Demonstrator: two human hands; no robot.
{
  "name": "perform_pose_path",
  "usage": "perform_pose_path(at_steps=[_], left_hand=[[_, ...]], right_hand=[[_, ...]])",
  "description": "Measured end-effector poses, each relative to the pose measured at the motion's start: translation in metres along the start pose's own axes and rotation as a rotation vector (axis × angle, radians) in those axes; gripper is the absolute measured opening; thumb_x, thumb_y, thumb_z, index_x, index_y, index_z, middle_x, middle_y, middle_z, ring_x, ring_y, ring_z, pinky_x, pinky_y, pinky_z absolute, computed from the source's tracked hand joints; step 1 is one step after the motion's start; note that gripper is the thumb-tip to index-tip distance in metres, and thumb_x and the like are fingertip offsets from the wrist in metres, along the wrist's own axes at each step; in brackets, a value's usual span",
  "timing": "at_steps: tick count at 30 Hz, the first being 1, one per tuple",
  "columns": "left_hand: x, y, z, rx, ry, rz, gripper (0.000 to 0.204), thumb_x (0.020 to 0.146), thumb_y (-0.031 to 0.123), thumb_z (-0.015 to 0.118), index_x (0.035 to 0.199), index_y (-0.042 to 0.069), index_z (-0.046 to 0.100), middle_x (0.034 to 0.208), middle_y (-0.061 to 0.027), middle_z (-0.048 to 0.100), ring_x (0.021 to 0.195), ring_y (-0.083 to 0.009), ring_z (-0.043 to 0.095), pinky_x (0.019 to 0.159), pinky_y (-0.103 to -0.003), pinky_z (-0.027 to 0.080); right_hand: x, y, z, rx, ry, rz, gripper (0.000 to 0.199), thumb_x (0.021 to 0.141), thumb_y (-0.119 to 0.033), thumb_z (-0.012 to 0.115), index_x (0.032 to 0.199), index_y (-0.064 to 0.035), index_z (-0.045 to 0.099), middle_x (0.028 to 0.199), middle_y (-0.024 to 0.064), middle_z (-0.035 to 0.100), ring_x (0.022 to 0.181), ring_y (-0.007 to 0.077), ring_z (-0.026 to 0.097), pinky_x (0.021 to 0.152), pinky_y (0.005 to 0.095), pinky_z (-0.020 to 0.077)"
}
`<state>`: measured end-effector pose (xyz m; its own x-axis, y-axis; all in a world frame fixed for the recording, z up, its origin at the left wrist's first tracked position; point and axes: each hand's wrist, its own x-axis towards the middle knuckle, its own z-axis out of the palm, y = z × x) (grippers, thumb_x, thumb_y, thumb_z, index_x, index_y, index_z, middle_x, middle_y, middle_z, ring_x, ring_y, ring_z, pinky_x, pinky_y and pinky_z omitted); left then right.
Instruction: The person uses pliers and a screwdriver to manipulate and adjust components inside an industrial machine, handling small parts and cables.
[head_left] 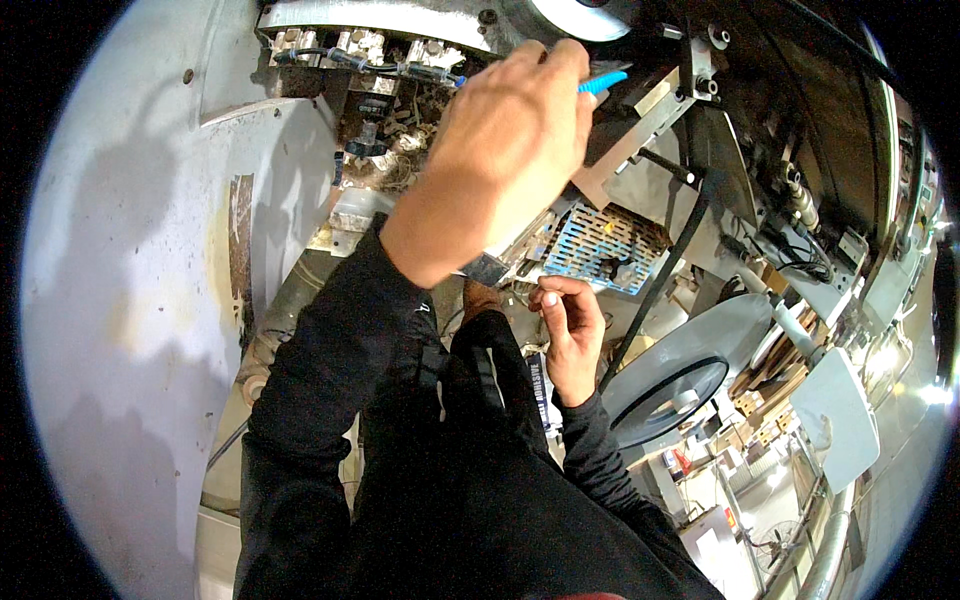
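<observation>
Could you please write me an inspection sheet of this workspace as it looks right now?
Surface: grey machine panel, worn, with a rust streak.
Job's things: blue tool held at the machine's inner parts; blue grille below it.
Clutter: wood scraps at lower right.
Grippers: left hand shut on the blue tool; right hand curled near the grille, contents unclear.
Cables: black belt runs down to a grey pulley; thin hoses up top.
Surroundings: workshop floor, bright lights at right.

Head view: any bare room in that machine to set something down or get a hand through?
Bare: the pale curved panel at left. Crowded: the left hand with the blue tool fills the gap below the fittings row; right hand sits between the blue perforated plate and black belt.
</observation>
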<state>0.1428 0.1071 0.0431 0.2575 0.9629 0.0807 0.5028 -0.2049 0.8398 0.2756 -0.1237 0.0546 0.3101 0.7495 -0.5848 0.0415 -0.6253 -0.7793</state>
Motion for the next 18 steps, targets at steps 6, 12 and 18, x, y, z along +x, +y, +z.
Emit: perform_pose_path(at_steps=[6, 12, 18], left_hand=[[0.022, -0.005, 0.005, 0.005, -0.117, -0.077, 0.021, 0.098, 0.016, 0.064, 0.111, -0.001, 0.065, 0.101, -0.0230, 0.069, 0.098, -0.0412, 0.070, 0.087, -0.050, 0.057], [0.008, 0.010, -0.002, 0.248, 0.051, 0.029, 0.017, 0.094, 0.010, 0.067, 0.105, -0.002, 0.063, 0.094, -0.0217, 0.064, 0.091, -0.0408, 0.068, 0.080, -0.047, 0.057], [-0.033, 0.020, -0.039, 0.268, 0.229, 0.156, 0.018, 0.094, 0.013, 0.068, 0.105, 0.000, 0.063, 0.097, -0.0181, 0.068, 0.088, -0.0339, 0.070, 0.075, -0.042, 0.058]], right_hand=[[0.000, -0.003, 0.002, 0.000, -0.012, 0.002, 0.017, 0.103, -0.014, 0.068, 0.112, 0.0000, 0.070, 0.100, 0.0051, 0.072, 0.092, 0.0120, 0.064, 0.086, 0.0277, 0.0505], [-0.002, -0.008, 0.011, -0.034, -0.026, -0.014, 0.017, 0.103, -0.014, 0.068, 0.112, 0.0000, 0.070, 0.099, 0.0048, 0.071, 0.090, 0.0121, 0.064, 0.084, 0.0278, 0.0504], [-0.005, -0.012, 0.005, 0.030, -0.007, -0.049, 0.020, 0.103, -0.015, 0.067, 0.117, -0.0003, 0.069, 0.101, 0.0060, 0.073, 0.090, 0.0122, 0.066, 0.083, 0.0278, 0.0517]])
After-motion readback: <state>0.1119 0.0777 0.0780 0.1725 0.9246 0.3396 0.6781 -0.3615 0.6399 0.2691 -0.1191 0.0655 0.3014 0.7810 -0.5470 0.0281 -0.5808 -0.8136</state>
